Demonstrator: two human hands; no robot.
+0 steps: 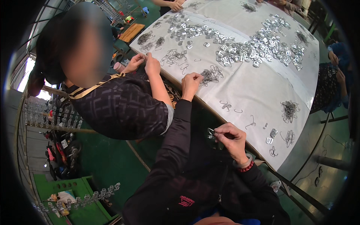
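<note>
My left hand reaches to the near edge of the white-covered table, fingers closed beside a small pile of bent wire hooks; whether it pinches a hook is hard to tell. My right hand is held close to my body below the table edge, fingertips pinched on a small metal buckle. A few loose wire hooks and buckles lie on the cloth near it. Both arms wear black sleeves, with a red bead bracelet on the right wrist.
A large heap of shiny metal buckles spreads across the far table. More wire piles sit at the right. A person in a dark patterned top works at my left, hands at the table edge. Other people's hands show at the far and right sides.
</note>
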